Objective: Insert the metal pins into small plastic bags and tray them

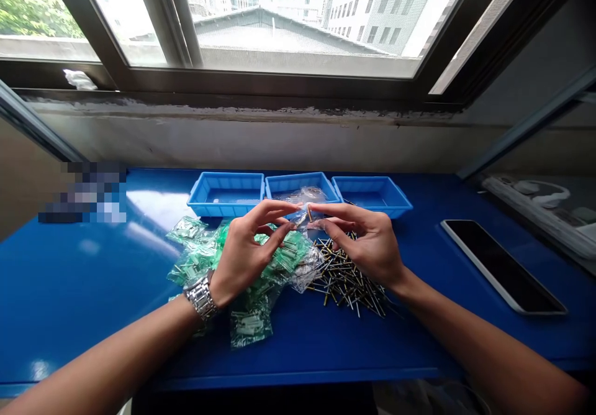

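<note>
Bare hands meet above a blue bench point(116, 322), and from my remote post I see a small clear bag point(300, 219) pinched between them. The left hand point(244, 253) has its thumb and fingers drawn narrow at the bag's left side; the right hand point(372, 244) pinches from the right. Fingertips cover much of the bag, and although a gold-coloured sliver point(310, 215) shows there, I cannot tell whether it sits inside the plastic or in the fingers.

The right hand hides the upper part of a pile of thin dark rods point(344, 278) with some yellowish ends, while the left hand and wrist, wearing a metal watch point(201, 295), block part of the green packets point(251, 322). Behind the fingers, the middle blue tray point(274, 185) is partly screened, its glinting contents too blurred for me to name. Pixelation masks a patch at far left, both forearms run out of frame, and white items point(552, 197) behind the phone point(503, 269) are dim at the right.
</note>
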Motion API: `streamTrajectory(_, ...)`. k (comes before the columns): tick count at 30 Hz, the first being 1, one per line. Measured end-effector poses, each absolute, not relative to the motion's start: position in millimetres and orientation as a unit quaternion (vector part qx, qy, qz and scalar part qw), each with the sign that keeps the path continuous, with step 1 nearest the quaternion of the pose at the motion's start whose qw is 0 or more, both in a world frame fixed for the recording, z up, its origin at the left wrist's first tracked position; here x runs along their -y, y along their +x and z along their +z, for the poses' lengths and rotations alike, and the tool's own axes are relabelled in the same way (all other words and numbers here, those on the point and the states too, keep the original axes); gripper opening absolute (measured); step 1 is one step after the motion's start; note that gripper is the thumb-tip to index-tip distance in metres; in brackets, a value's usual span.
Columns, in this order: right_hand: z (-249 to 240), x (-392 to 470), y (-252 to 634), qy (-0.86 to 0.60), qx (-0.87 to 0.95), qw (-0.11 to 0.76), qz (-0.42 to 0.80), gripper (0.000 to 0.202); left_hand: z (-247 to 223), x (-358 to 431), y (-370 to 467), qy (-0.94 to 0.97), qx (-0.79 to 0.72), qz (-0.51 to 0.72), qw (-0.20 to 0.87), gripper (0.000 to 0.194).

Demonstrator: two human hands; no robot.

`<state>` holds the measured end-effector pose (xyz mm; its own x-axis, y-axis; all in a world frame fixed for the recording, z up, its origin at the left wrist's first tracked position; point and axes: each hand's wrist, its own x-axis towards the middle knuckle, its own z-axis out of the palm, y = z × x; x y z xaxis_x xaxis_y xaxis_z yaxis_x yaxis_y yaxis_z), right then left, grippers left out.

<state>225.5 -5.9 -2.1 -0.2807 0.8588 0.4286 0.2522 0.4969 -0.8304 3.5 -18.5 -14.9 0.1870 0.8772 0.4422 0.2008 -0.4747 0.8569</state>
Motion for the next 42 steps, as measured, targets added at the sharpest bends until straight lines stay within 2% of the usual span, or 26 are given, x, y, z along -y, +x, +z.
streamTrajectory(11,-3.1,4.8,227.3,-0.384,0.734,0.458,0.323,0.029,-15.4,17.7,4.2,0.697,-0.387,0.502,0.335,0.019)
streamTrajectory(18,-5.5,3.0,228.8,-0.388,0.728,0.452,0.340,0.023,-15.2,15.8,2.5,0.708,-0.400,0.495,0.306,0.014)
streamTrajectory(22,-4.4,2.4,228.0,-0.384,0.721,0.444,0.367,0.018,-12.6,16.7,3.4,0.717,-0.388,0.480,0.324,0.011)
streamTrajectory(25,-2.6,2.6,227.5,-0.379,0.724,0.416,0.398,0.016,-10.9,18.3,4.4,0.708,-0.393,0.464,0.361,0.019)
streamTrajectory(29,-2.0,1.1,228.7,-0.366,0.706,0.375,0.478,0.024,-10.0,19.7,5.0,0.695,-0.403,0.449,0.390,0.031)
streamTrajectory(32,-3.2,-4.7,232.1,-0.366,0.663,0.401,0.515,0.028,-9.8,19.6,5.0,0.687,-0.404,0.455,0.397,0.033)
streamTrajectory(38,-7.8,-21.7,241.6,-0.416,0.590,0.497,0.482,0.026,-10.9,19.2,4.5,0.693,-0.401,0.450,0.395,0.033)
streamTrajectory(42,-9.9,-26.3,243.6,-0.428,0.576,0.502,0.482,0.028,-11.6,19.6,5.0,0.696,-0.396,0.447,0.397,0.033)
